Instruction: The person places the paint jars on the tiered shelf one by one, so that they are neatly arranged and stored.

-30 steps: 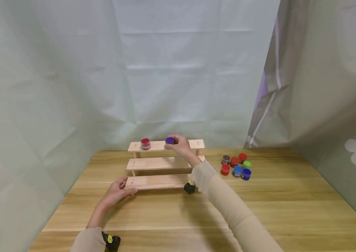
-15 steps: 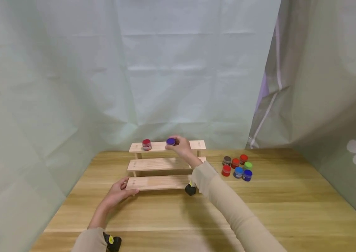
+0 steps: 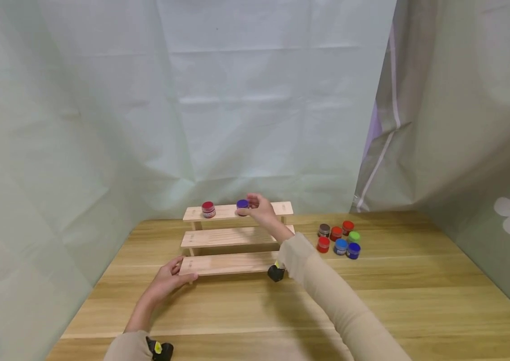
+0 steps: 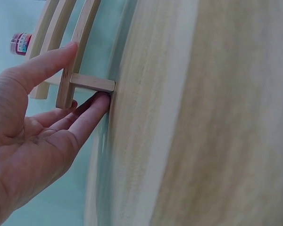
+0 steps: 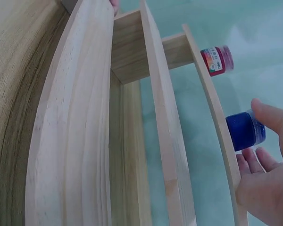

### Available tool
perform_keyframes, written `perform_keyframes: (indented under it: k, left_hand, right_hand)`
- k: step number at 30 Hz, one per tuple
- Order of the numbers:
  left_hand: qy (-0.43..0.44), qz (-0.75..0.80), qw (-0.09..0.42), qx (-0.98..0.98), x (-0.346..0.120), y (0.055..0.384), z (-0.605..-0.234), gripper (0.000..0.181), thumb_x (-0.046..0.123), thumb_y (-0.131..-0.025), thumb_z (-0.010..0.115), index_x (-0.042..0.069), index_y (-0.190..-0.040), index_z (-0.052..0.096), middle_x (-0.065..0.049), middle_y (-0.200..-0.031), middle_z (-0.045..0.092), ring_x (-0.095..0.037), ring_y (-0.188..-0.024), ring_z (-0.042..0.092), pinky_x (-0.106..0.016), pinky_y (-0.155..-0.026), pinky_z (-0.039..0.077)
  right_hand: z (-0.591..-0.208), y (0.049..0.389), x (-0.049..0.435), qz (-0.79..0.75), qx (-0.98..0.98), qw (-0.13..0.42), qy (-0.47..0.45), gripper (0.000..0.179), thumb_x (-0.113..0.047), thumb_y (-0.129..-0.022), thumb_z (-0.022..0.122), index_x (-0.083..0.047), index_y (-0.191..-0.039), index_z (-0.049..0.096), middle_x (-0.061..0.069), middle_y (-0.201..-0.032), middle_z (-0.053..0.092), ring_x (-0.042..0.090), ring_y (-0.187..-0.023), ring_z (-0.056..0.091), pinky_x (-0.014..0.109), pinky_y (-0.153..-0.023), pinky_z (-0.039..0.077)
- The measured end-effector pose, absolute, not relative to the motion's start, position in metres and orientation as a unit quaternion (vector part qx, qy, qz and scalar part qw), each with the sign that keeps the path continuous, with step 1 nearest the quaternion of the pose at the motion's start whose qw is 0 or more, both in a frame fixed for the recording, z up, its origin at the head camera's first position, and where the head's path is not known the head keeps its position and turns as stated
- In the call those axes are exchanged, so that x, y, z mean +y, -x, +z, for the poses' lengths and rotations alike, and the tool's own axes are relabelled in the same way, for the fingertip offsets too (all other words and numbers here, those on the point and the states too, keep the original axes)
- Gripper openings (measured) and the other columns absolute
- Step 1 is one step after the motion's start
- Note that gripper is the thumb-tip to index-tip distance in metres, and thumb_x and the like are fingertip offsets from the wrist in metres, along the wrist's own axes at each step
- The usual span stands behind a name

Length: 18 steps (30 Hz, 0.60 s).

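A three-tier wooden display rack [image 3: 237,236] stands on the table. My left hand [image 3: 168,281] grips the left end of its lowest board, thumb on the front edge; in the left wrist view the fingers [image 4: 92,113] reach behind the short leg. On the top board sits a blue paint jar [image 3: 242,206], upright. My right hand [image 3: 261,211] is right beside this jar, its fingers spread apart. In the right wrist view the thumb [image 5: 269,113] is at the jar's lid and the other fingers lie below it. A dark red paint jar [image 3: 208,209] stands further left on that board.
Several paint jars stand grouped on the table right of the rack, among them a green jar [image 3: 353,237], a dark blue jar [image 3: 353,251] and a brown jar [image 3: 324,230]. A pale curtain [image 3: 246,125] hangs close behind the rack.
My right hand's fingers have loosened and lifted away from the blue paint jar, which stays on the top board. The left hand keeps its hold on the rack.
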<state>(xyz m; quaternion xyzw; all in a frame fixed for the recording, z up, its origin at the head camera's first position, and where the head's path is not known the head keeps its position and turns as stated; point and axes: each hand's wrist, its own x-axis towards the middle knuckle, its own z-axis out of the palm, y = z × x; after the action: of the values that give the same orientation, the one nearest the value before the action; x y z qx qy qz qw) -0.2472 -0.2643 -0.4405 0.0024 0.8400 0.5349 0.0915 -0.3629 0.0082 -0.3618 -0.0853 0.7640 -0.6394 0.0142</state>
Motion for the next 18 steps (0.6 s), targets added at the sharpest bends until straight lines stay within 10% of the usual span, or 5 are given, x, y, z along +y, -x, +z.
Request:
perform_keyframes:
  k: [18]
  left_hand:
    - [-0.007,0.532,0.089,0.842,-0.266,0.25,-0.438,0.088,0.019,-0.089,0.07,-0.013,-0.15,0.015,-0.04,-0.146,0.036,-0.041,-0.13,0.048,-0.029,-0.093,0.05]
  right_hand:
    - [-0.356,0.36,0.025,-0.679,0.728,0.013,0.092,0.059,-0.013,-0.09,0.069,0.001,-0.142,0.046,0.019,-0.142,0.054,0.031,-0.131,0.052,0.039,-0.112,0.041]
